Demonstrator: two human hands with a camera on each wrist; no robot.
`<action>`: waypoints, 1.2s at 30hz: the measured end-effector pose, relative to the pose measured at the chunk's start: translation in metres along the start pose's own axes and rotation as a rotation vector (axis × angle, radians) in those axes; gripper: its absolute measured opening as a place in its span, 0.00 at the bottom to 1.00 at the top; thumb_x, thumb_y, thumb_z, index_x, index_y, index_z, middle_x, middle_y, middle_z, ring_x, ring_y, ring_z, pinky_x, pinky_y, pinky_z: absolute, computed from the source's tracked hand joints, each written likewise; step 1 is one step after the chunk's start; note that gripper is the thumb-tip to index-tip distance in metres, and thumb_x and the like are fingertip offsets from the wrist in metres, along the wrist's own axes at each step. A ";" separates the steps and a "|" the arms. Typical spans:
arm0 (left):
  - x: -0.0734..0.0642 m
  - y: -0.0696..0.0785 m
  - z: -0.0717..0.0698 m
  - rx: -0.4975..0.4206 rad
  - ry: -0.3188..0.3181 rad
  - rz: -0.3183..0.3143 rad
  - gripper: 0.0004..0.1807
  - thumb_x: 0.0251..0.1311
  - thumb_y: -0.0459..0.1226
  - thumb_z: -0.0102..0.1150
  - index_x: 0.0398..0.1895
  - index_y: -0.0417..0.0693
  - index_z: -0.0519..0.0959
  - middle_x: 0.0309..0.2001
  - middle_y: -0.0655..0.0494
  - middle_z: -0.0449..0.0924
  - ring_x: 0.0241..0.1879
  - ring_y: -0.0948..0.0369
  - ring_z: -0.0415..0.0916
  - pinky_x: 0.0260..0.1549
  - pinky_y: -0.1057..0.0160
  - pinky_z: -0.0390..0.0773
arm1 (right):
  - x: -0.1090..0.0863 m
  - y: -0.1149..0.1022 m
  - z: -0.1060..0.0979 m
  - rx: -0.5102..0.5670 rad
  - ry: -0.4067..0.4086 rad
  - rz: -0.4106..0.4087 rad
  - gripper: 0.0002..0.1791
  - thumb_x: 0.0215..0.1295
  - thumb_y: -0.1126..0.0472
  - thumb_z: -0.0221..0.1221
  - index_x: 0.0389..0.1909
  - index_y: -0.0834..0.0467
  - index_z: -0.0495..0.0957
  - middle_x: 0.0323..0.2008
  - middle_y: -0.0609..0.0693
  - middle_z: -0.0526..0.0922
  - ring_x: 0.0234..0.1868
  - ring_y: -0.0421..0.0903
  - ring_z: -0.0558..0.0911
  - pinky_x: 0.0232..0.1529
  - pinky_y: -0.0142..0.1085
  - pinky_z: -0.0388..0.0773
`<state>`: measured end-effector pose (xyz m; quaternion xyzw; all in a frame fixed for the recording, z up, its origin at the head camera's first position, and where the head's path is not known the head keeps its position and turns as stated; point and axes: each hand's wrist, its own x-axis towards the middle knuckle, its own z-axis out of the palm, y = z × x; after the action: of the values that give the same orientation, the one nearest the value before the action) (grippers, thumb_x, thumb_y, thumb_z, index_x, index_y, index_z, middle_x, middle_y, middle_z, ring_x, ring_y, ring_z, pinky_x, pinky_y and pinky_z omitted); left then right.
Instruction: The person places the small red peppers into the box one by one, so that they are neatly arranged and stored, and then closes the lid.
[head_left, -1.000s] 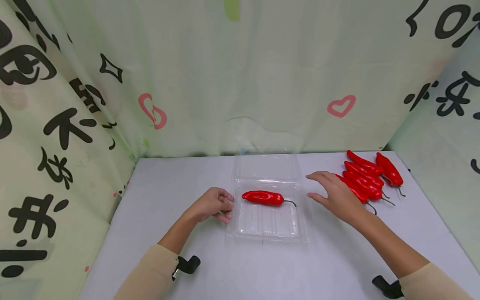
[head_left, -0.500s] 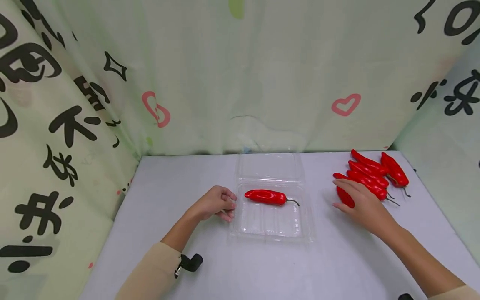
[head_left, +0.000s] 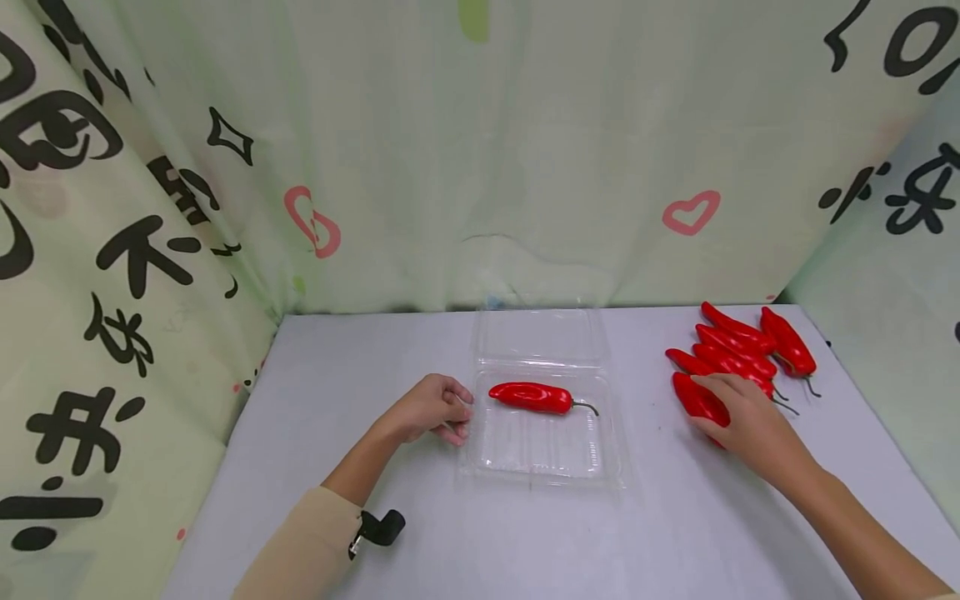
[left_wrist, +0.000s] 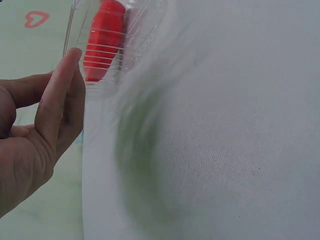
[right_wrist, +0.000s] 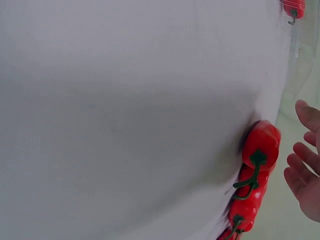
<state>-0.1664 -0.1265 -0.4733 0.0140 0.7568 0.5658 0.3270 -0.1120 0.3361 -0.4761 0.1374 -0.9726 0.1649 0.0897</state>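
An open clear plastic clamshell container (head_left: 540,450) lies mid-table with one red chili pepper (head_left: 531,397) across its tray. My left hand (head_left: 433,410) is at the container's left rim, thumb and fingers pinching the edge; the exact contact is partly hidden. My right hand (head_left: 750,425) reaches over the front of a pile of red peppers (head_left: 731,360), thumb and fingers spread around the nearest pepper (head_left: 701,400). In the right wrist view that pepper (right_wrist: 262,142) has its green stem towards the camera, and the right fingers (right_wrist: 302,160) look apart from it.
The white table (head_left: 375,350) ends at a pale curtain (head_left: 420,167) at the back. More curtain hangs at both sides. The container's lid (head_left: 536,337) lies folded back towards the curtain. Several peppers lie close together near the table's back right corner.
My right hand has moved right, from beside the container to the pepper pile, then slightly towards me around the nearest pepper. My left hand stays at the container's rim.
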 end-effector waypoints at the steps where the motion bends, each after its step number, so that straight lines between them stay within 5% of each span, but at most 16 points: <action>1: 0.000 0.000 0.000 -0.004 0.001 -0.003 0.14 0.67 0.26 0.61 0.54 0.29 0.75 0.32 0.41 0.81 0.23 0.59 0.82 0.26 0.62 0.88 | -0.001 0.001 0.001 -0.003 -0.008 0.007 0.45 0.38 0.61 0.84 0.61 0.66 0.77 0.54 0.68 0.79 0.54 0.68 0.75 0.43 0.64 0.85; 36: -0.001 0.002 0.000 0.015 -0.007 0.003 0.13 0.67 0.25 0.60 0.53 0.29 0.74 0.33 0.39 0.81 0.22 0.59 0.82 0.26 0.62 0.88 | -0.010 0.006 0.017 -0.008 -0.151 0.151 0.48 0.43 0.58 0.82 0.66 0.67 0.72 0.57 0.74 0.74 0.58 0.73 0.72 0.44 0.65 0.85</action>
<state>-0.1665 -0.1261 -0.4711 0.0195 0.7600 0.5604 0.3285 -0.1059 0.3380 -0.4955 0.0757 -0.9848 0.1565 0.0039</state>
